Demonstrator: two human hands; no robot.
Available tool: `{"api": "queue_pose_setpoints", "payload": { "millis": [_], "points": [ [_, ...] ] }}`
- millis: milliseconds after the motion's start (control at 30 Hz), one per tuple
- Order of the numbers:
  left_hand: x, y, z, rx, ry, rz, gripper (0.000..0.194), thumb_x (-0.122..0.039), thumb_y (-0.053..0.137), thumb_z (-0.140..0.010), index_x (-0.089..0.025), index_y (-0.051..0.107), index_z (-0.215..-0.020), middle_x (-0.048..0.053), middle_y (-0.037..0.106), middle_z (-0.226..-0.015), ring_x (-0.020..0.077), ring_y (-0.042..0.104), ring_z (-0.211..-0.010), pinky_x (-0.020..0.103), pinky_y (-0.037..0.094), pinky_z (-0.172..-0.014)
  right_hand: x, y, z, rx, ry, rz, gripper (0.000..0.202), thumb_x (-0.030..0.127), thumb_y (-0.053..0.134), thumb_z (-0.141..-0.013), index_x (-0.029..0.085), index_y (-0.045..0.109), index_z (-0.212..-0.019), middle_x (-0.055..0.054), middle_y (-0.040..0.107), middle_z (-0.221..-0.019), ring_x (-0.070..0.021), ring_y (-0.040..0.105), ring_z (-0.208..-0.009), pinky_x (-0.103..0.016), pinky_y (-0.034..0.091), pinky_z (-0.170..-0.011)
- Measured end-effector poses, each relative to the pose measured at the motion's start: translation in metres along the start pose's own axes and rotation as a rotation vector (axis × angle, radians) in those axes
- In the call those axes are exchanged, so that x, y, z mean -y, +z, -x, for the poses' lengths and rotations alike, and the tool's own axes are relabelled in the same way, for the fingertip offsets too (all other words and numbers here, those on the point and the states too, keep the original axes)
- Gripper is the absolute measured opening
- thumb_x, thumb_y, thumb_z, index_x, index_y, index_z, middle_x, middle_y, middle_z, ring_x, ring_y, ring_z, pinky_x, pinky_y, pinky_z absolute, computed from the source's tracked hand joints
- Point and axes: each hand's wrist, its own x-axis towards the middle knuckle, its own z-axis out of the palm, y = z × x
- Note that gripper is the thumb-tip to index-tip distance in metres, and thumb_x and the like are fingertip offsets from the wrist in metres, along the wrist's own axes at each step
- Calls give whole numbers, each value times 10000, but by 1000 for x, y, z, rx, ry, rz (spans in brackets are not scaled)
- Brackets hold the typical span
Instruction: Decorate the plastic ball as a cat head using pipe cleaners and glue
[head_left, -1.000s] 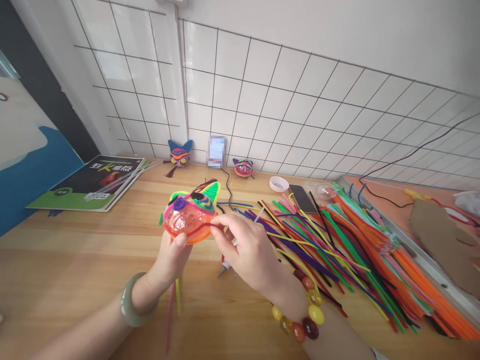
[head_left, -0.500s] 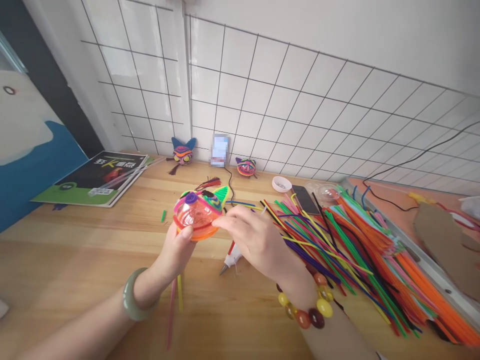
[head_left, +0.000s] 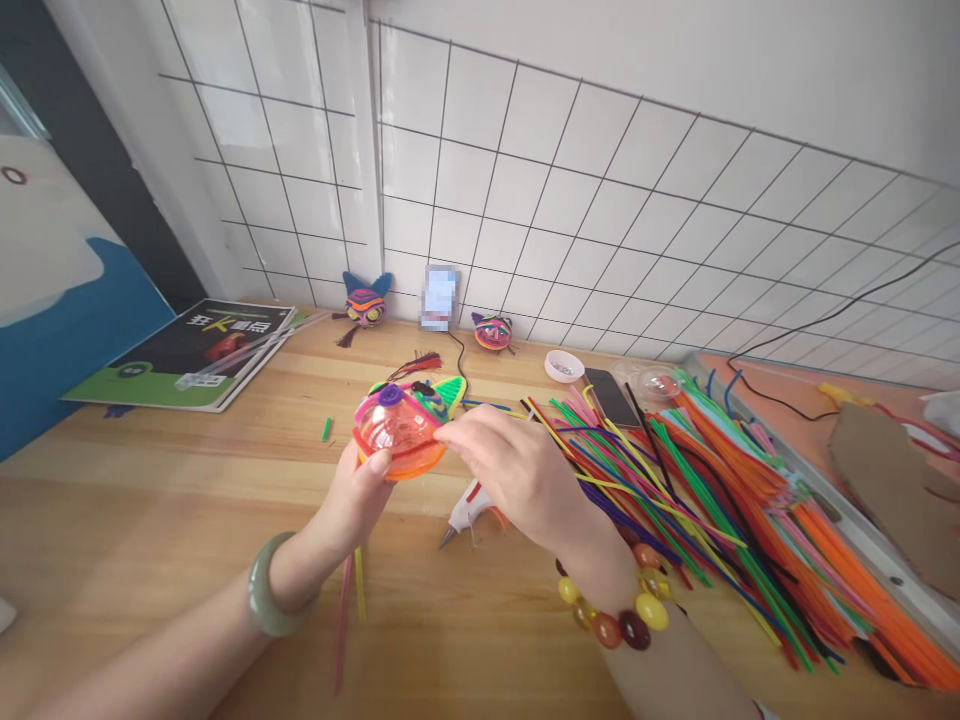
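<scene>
My left hand (head_left: 364,490) grips the lower left of a mask-like animal face (head_left: 394,428), its thumb on the front. The face is a clear plastic dome partly covered in coiled pipe cleaners, with a green ear, a purple nose and an orange lower rim. Across its lower part runs a red pipe cleaner (head_left: 409,447). At the right end of that strip, the fingertips of my right hand (head_left: 517,470) are pinched together against the dome. Under my right hand a white glue gun (head_left: 466,507) lies on the table, partly hidden.
Loose colourful pipe cleaners (head_left: 675,500) spread over the right side. Behind them are a dark phone (head_left: 611,398), a pink bowl (head_left: 564,366) and clear domes (head_left: 656,382). Two finished faces (head_left: 366,300) and a lit phone (head_left: 439,298) stand by the wall. A book (head_left: 202,355) lies left.
The animal face and both hands have shifted slightly right. My right fingertips stay at the dome's right edge, and more of the glue gun shows beneath.
</scene>
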Motion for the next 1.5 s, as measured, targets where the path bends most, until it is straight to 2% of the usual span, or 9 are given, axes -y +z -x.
{"api": "queue_pose_setpoints", "payload": {
  "millis": [133,233,533,633,867,1067,1400,1500],
  "points": [
    [0,1,1,-25,-6,22,423,-501,725,-732,-223,734,-1051,64,752,-1025,291,690,-1014,376,545,-892,-1,5,-1,-87,57,-60,122,190,509,-980,134,618,-988,-84,705,-915,-168,663,-830,-280,540,-739],
    [-1,2,1,-29,-1,14,422,-498,723,-734,-217,732,-1048,70,752,-1008,295,688,-1011,379,551,-878,0,7,-1,-110,55,-63,109,182,516,-976,141,617,-968,-85,702,-896,-167,659,-825,-283,543,-744],
    [-1,2,0,-34,6,48,389,-495,730,-730,-236,739,-1021,43,749,-987,246,700,-943,328,552,-855,3,8,-2,-115,115,-177,104,170,523,-969,163,626,-953,-66,692,-897,-154,648,-843,-272,526,-752],
    [-1,2,1,-42,-2,51,382,-496,728,-725,-230,733,-999,46,746,-971,251,699,-932,348,543,-876,3,9,-2,-106,168,-235,95,193,538,-964,188,631,-944,-39,688,-886,-141,640,-816,-265,521,-744],
    [-3,4,0,-94,-19,12,405,-518,727,-691,-219,715,-962,66,742,-949,300,685,-965,423,536,-894,6,10,-3,-97,318,-327,81,238,571,-944,209,644,-922,-3,681,-815,-124,618,-713,-259,506,-703],
    [-3,3,0,-102,-1,-16,426,-527,725,-689,-211,705,-974,86,735,-985,320,663,-1030,448,522,-922,7,14,-3,-106,352,-368,86,249,581,-936,200,648,-916,1,669,-781,-120,605,-681,-250,486,-660],
    [1,-2,5,-88,85,-78,517,-525,708,-730,-222,660,-1146,89,713,-1118,339,612,-1147,452,494,-979,16,16,-4,-129,432,-426,119,259,566,-925,198,637,-851,-4,654,-720,-125,615,-633,-231,470,-576],
    [0,-5,6,-114,55,-105,550,-553,717,-710,-233,647,-1152,83,702,-1140,349,571,-1202,441,477,-1001,20,16,-5,-154,466,-432,122,261,575,-914,196,635,-829,-1,650,-699,-118,606,-603,-227,471,-570]
  ]
}}
